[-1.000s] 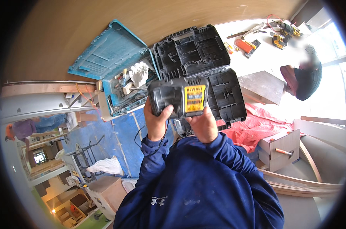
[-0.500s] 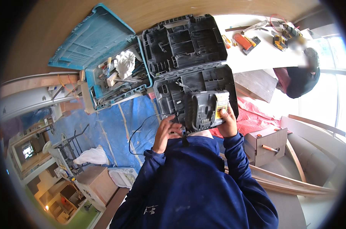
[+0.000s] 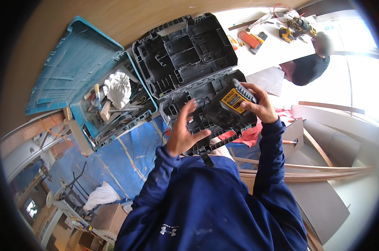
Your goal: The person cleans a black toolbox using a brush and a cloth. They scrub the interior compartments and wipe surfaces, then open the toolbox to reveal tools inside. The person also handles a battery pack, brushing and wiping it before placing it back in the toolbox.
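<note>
My right hand [image 3: 260, 104] grips a black battery charger [image 3: 221, 112] with a yellow label, thumb on the label and fingers behind its far end. The charger is tilted above the lower half of an open black tool case [image 3: 185, 95], which lies close to my body. My left hand [image 3: 183, 130] is over the left part of that case, fingers stretched and thumb apart, holding nothing. It stands just left of the charger without touching it. A thin dark cord shows beside my left hand, partly hidden by it.
Left of the black case, an open teal toolbox [image 3: 55, 69] holds a white cloth [image 3: 117, 90] and hand tools. A cordless drill [image 3: 301, 27] and an orange tool [image 3: 249, 39] lie on the white surface at far right. A person [image 3: 310, 69] is beyond. Blue sheeting [image 3: 133, 146] covers the floor.
My right hand has turned and tilted the charger and shifted its grip to the far end. My left hand has moved up and forward, fingers spreading. The view has shifted and turned.
</note>
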### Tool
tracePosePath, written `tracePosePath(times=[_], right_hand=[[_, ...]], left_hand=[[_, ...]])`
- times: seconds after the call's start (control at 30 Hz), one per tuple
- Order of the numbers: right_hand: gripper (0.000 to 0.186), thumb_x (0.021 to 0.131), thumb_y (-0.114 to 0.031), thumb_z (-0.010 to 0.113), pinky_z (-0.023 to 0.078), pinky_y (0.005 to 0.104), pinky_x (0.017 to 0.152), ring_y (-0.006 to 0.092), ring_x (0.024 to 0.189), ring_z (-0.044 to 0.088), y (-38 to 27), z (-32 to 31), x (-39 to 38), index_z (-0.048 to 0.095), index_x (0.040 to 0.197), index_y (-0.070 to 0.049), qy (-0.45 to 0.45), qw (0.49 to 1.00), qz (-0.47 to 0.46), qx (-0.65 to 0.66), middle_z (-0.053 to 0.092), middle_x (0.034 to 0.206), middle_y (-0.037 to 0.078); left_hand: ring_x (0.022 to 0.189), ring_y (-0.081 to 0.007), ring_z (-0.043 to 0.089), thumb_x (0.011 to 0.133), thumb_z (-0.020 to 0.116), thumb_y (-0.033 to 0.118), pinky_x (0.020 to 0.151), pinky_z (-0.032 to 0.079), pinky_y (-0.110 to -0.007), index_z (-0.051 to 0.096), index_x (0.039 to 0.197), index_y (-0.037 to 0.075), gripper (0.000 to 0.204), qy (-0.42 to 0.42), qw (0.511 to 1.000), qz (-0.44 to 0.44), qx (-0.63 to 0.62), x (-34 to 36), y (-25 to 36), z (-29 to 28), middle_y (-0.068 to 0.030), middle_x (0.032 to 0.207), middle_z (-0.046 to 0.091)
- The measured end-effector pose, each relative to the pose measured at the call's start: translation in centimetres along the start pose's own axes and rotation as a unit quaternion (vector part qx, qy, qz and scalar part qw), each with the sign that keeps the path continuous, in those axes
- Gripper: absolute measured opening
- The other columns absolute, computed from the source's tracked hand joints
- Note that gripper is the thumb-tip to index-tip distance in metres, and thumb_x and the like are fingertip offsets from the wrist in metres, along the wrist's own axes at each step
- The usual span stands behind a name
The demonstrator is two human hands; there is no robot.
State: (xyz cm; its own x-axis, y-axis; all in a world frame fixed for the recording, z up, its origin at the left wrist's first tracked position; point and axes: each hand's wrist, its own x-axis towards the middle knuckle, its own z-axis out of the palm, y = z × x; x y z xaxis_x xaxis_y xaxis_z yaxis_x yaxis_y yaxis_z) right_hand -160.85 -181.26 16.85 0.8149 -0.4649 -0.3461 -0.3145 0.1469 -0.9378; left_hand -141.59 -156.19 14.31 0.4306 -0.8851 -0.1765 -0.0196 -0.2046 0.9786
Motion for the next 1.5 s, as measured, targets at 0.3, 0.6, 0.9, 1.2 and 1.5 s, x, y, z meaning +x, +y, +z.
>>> tracePosePath(times=[0.3, 0.6, 0.9, 1.2, 1.5], right_hand=[[0.087, 0.084, -0.029, 0.086, 0.049, 0.0329, 0.104, 0.0183, 0.118, 0.062, 4.2, 4.1, 7.6, 0.039, 0.151, 0.0, 0.113, 0.957, 0.03, 0.265, 0.063, 0.129, 0.01], [0.127, 0.065, -0.049, 0.092, 0.041, 0.0445, 0.112, 0.043, 0.134, 0.048, 3.5, 5.3, 15.0, 0.024, 0.156, 0.009, 0.281, 0.919, 0.034, -0.276, 0.045, 0.141, 0.035], [0.119, 0.063, -0.055, 0.087, 0.043, 0.0486, 0.11, 0.0423, 0.133, 0.048, 7.4, 3.3, 27.2, 0.032, 0.158, -0.009, 0.253, 0.825, 0.017, -0.505, 0.048, 0.141, 0.028], [0.113, 0.066, -0.061, 0.083, 0.036, 0.0518, 0.114, 0.0398, 0.139, 0.042, 9.6, 4.9, 30.6, 0.036, 0.159, -0.016, 0.282, 0.776, 0.095, -0.556, 0.047, 0.147, 0.024], [0.092, 0.08, -0.068, 0.071, 0.03, 0.0536, 0.116, 0.0429, 0.143, 0.036, 12.6, 5.1, 30.6, 0.042, 0.157, -0.028, 0.294, 0.764, 0.033, -0.573, 0.04, 0.155, 0.027]], left_hand=[[0.092, -0.0144, 0.066, 0.088, 0.075, 0.001, 0.079, 0.054, -0.028, 0.042, 0.14, -0.001, 0.062, 0.097, 0.982, -0.032, -0.161, 5.9, -2.7, 5.6, -0.0106, 0.107, 0.066], [0.111, -0.0244, 0.067, 0.084, 0.082, 0.012, 0.092, 0.055, -0.037, 0.027, 0.153, -0.001, 0.089, 0.104, 0.947, -0.009, -0.304, 14.3, -8.2, 8.6, -0.0205, 0.124, 0.065], [0.107, -0.0321, 0.071, 0.089, 0.08, 0.027, 0.09, 0.057, -0.037, 0.023, 0.159, 0.0, 0.094, 0.02, 0.966, -0.204, -0.154, 13.7, -12.2, 4.0, -0.0269, 0.125, 0.067], [0.101, -0.0224, 0.069, 0.094, 0.075, 0.024, 0.088, 0.054, -0.033, 0.049, 0.144, 0.004, 0.06, 0.055, 0.96, -0.203, -0.184, 6.6, -15.3, 1.9, -0.0188, 0.118, 0.07], [0.103, -0.0255, 0.07, 0.094, 0.073, 0.023, 0.088, 0.054, -0.037, 0.055, 0.138, 0.007, 0.05, 0.097, 0.967, -0.203, -0.121, 4.9, -15.6, -0.3, -0.0156, 0.118, 0.07]])
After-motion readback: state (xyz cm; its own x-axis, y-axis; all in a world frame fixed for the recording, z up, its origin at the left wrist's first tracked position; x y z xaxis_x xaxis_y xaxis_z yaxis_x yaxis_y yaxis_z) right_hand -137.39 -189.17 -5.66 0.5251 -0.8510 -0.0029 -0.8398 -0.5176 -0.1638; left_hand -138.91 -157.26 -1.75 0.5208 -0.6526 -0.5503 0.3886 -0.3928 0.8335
